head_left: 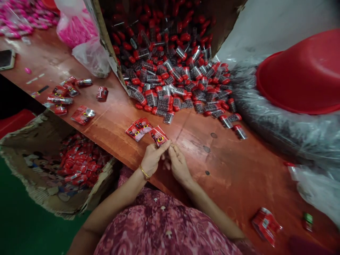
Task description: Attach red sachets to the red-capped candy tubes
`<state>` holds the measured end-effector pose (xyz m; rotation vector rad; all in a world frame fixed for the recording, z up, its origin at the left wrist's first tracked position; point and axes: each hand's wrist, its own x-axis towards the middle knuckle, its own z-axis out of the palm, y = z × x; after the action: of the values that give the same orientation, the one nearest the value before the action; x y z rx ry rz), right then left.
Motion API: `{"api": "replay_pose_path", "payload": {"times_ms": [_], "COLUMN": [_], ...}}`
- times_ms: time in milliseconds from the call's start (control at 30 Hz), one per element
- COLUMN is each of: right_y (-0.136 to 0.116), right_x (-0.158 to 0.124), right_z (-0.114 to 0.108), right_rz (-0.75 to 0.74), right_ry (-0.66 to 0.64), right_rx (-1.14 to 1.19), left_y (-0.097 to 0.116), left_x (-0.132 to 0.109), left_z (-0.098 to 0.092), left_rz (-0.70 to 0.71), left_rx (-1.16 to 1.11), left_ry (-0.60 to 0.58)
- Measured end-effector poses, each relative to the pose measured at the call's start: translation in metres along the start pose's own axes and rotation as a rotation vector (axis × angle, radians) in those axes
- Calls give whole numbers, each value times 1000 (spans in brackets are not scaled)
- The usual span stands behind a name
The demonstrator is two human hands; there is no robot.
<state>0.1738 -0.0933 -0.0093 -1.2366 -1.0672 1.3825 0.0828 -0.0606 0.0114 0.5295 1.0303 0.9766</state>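
Observation:
My left hand [151, 159] is closed, its thumb pressed on the lower edge of a small flat red printed packet [159, 135]. My right hand [178, 163] meets it at the packet's near corner, thumb and fingers pinched together; what lies between those fingertips is hidden. Just left of the held packet, a few more flat red packets [135, 131] overlap on the table. Beyond my hands spreads a large heap of clear tubes with red caps [170, 95], dark inside, spilling from a cardboard box [110, 53] tipped on its side.
Filled red packets [83, 115] lie on the table [212, 205] to the left. Below the edge stands a carton [21, 177] of red packets. A red tub [300, 71] sits on a bulging plastic bag [265, 117] at right. Pink items in bags [77, 32] occupy the far left.

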Motion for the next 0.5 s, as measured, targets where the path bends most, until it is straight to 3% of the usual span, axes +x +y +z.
{"api": "replay_pose_path", "payload": {"times_ms": [100, 333, 433, 500], "right_y": [-3, 6, -9, -30], "right_x": [-3, 9, 35, 68], "right_z": [-6, -13, -34, -63], "right_rz": [15, -81, -299, -454], "right_ry": [-70, 21, 5, 133], "right_rx": [61, -144, -557, -899], "left_y": [3, 5, 22, 40], "left_x": [-1, -2, -7, -15], "left_z": [-2, 4, -21, -54], "left_rz": [37, -91, -166, -157], "left_rx": [-53, -78, -27, 42], "left_ry": [32, -90, -13, 118]}}
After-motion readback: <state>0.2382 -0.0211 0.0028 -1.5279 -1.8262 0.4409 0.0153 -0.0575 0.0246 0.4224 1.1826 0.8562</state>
